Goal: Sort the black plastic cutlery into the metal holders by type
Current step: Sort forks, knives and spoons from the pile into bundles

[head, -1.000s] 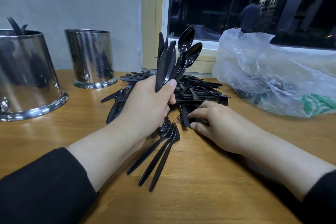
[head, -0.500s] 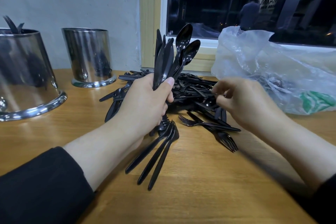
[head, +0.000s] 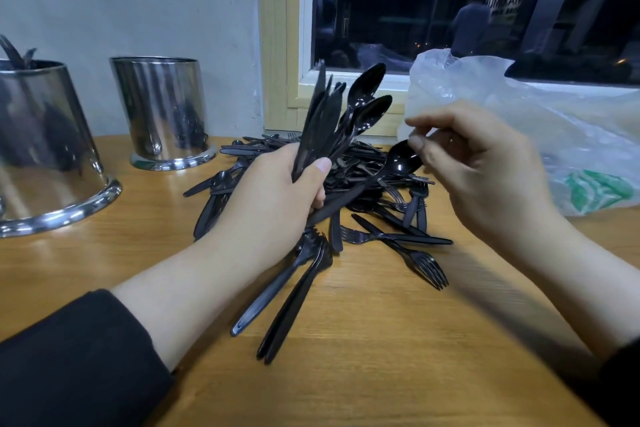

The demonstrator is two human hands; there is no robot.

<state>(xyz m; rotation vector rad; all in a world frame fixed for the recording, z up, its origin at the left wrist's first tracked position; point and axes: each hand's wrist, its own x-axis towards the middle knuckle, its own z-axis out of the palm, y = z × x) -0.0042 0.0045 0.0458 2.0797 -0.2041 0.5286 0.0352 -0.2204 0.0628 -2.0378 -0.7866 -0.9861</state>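
A heap of black plastic cutlery [head: 367,184] lies in the middle of the wooden table. My left hand [head: 270,204] grips an upright bundle of knives and spoons [head: 332,114], with fork handles sticking out below it toward me. My right hand [head: 481,177] pinches the bowl of a single black spoon [head: 401,159] lifted above the heap; its handle slants down toward my left hand. Two metal holders stand at the left: a large one [head: 45,149] with cutlery tips showing above its rim, and a smaller one [head: 162,111] further back.
A crumpled clear plastic bag [head: 554,128] with green print lies at the right by the window sill. Loose forks [head: 419,256] lie on the table between my hands. The wall and window frame close off the far edge.
My right hand rose from the table, went into the heap, and now holds one spoon lifted above it. My left hand kept its bundle nearly still.
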